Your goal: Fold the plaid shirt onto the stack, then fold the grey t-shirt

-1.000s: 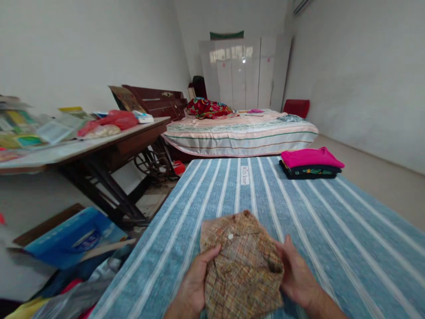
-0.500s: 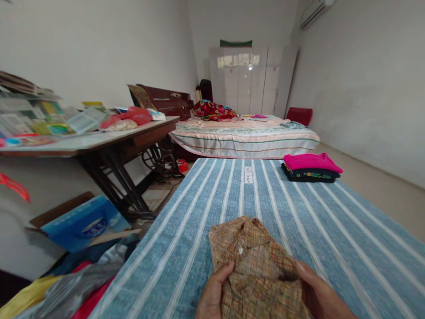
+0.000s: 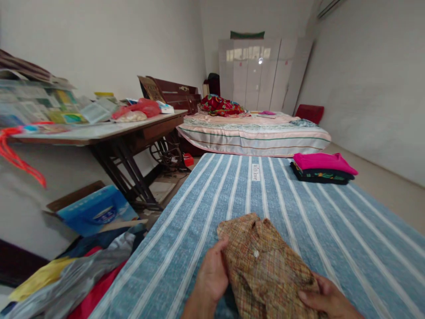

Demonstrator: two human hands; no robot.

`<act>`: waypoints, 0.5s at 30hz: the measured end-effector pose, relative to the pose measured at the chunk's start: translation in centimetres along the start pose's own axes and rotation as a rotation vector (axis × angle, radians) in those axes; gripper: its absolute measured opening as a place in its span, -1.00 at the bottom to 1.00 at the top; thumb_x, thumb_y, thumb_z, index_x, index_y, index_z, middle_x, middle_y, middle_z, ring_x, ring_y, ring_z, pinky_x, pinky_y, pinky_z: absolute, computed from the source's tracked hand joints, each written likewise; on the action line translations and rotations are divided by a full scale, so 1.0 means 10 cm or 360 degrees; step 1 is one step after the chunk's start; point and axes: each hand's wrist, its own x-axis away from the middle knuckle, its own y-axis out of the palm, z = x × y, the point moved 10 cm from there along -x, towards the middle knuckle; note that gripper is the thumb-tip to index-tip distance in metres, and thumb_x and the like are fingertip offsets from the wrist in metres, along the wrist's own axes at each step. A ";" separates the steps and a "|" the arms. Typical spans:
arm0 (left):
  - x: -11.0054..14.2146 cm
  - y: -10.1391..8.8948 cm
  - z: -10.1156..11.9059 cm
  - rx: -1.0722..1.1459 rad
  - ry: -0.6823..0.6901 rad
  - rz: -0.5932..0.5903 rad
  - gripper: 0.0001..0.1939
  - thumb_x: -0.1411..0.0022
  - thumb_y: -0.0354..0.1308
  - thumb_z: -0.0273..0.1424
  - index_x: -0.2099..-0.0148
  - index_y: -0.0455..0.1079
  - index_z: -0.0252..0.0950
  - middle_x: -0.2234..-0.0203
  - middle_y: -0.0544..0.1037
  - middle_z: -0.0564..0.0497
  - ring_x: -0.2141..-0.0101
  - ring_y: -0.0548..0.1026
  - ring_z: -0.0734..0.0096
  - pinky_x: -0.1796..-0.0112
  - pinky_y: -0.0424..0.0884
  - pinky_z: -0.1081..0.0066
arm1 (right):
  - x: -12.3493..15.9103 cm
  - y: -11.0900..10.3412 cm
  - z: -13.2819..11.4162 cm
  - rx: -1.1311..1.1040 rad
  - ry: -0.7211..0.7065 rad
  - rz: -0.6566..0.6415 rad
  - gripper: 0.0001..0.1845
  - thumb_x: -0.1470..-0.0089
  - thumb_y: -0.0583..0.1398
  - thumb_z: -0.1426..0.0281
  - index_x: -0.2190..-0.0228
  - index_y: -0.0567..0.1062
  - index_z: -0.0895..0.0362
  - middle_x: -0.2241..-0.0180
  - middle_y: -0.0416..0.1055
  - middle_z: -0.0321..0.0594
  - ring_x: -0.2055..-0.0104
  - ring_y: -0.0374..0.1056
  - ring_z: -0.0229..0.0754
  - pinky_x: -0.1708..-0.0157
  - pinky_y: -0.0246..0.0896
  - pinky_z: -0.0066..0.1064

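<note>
A folded brown plaid shirt (image 3: 265, 266) with a white button lies on the blue striped mattress (image 3: 299, 199) right in front of me. My left hand (image 3: 210, 277) grips its left edge, thumb on top of the fabric. My right hand (image 3: 327, 299) holds the shirt's near right corner at the bottom of the view, fingers curled onto the cloth. A folded stack of clothes, pink on top (image 3: 323, 166), sits at the mattress's far right.
A dark wooden table (image 3: 109, 133) cluttered with books and a red bag stands at left. Loose clothes and a blue box (image 3: 96, 215) lie on the floor beside the mattress. A made bed (image 3: 255, 130) and white wardrobe (image 3: 257, 73) are beyond.
The view has turned left, so the shirt and both hands sit further right and lower. The shirt has swung to lie diagonally, and my right hand has slid down to its near corner.
</note>
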 end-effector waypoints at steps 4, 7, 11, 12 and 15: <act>-0.16 0.07 0.21 0.0009 -0.0033 0.0150 -0.65 -0.07 0.12 -0.54 0.05 0.40 -0.47 0.33 0.62 -0.14 0.23 0.57 0.11 0.11 0.44 0.18 | 0.02 0.09 -0.31 0.0198 0.0053 -0.0132 -0.55 0.35 0.44 0.31 0.31 0.53 0.15 0.38 0.51 -0.15 0.22 0.45 0.03 0.12 0.29 -0.19; -0.08 0.08 0.32 -0.0024 0.0104 0.0284 -0.73 -0.05 0.12 -0.60 0.14 0.42 -0.46 0.36 0.62 -0.13 0.26 0.58 0.15 0.18 0.49 0.23 | -0.03 0.13 -0.73 0.0405 0.0041 -0.0294 -0.60 0.28 0.40 0.37 0.29 0.53 0.17 0.35 0.51 -0.17 0.27 0.45 -0.07 0.19 0.31 -0.29; 0.23 0.05 0.47 -0.0111 0.0429 0.0319 -0.69 -0.02 0.13 -0.65 0.13 0.42 -0.38 0.30 0.61 -0.08 0.26 0.58 0.20 0.24 0.52 0.26 | -0.33 0.21 -1.33 0.0835 0.0074 -0.0474 -0.61 0.28 0.37 0.39 0.29 0.52 0.22 0.37 0.51 -0.18 0.34 0.44 -0.16 0.26 0.33 -0.36; 0.30 0.01 0.48 -0.0175 0.0469 0.0330 -0.68 -0.01 0.14 -0.65 0.14 0.42 -0.37 0.29 0.61 -0.08 0.26 0.58 0.20 0.26 0.53 0.27 | -0.46 0.25 -1.43 0.0968 0.0110 -0.0519 -0.58 0.31 0.37 0.39 0.29 0.53 0.23 0.38 0.51 -0.18 0.35 0.44 -0.15 0.28 0.33 -0.36; 0.41 -0.20 0.42 -0.0490 0.0420 0.0405 -0.65 0.05 0.20 -0.64 0.14 0.40 -0.38 0.30 0.60 -0.09 0.27 0.58 0.20 0.31 0.53 0.33 | -0.93 0.17 -1.60 0.1493 0.0174 -0.0365 -0.56 0.39 0.37 0.33 0.35 0.53 0.21 0.42 0.50 -0.21 0.42 0.41 -0.17 0.42 0.33 -0.40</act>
